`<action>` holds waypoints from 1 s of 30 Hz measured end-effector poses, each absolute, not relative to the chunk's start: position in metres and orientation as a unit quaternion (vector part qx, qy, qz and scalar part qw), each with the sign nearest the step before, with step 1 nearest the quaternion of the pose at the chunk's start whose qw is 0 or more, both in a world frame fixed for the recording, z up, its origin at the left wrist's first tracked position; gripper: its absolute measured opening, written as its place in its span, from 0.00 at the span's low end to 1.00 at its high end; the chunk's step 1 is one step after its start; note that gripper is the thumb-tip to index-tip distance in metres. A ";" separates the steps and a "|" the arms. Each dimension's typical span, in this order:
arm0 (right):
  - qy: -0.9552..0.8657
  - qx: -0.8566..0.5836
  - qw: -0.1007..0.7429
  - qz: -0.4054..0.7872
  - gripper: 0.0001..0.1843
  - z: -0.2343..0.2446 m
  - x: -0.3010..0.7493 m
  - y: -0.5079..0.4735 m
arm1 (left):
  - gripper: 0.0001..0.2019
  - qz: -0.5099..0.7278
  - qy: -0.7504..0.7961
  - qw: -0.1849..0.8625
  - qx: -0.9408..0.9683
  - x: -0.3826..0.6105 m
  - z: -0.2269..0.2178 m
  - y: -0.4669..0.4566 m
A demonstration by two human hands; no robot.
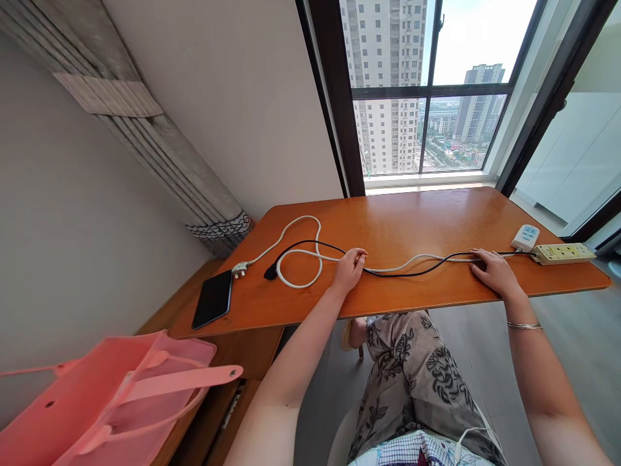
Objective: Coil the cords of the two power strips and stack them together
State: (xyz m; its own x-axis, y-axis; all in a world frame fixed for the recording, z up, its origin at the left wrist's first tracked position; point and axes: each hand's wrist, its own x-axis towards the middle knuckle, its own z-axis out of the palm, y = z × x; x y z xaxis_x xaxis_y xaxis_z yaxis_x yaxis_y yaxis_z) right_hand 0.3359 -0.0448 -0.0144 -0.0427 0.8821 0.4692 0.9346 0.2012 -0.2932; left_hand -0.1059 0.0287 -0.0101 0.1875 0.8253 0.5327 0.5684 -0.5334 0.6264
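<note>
Currently, a black cable [402,276] and a white cable [301,287] run across the table [417,223], the white one looped left of the left hand [350,266]. Left fingers curl together over both cables; whether they grip cannot be told. Right hand [495,274] lies over them near the power strip [565,253], thumb apart from fingers; grip unclear. Black tablet [212,299] lies flat at the table's left end.

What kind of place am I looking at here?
Probably a high-rise home: the window looks down past tower blocks, with a gray curtain and a wooden table inside.
</note>
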 end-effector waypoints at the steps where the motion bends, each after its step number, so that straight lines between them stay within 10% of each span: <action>1: -0.721 -0.631 0.285 -0.046 0.23 -0.014 0.336 -0.045 | 0.11 0.440 0.461 0.147 0.757 -0.106 -0.010 0.028; 30: -0.728 -0.602 0.313 -0.098 0.28 -0.010 0.327 -0.048 | 0.07 0.274 0.357 0.038 0.892 -0.097 0.001 0.018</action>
State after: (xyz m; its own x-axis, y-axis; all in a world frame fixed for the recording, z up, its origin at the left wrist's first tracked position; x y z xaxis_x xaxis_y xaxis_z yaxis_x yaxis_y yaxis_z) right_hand 0.3275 -0.0480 -0.0097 -0.0781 0.8153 0.5738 0.9382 0.2548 -0.2344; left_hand -0.0965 0.0179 0.0015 0.5948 0.6578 0.4620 0.6163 -0.7422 0.2633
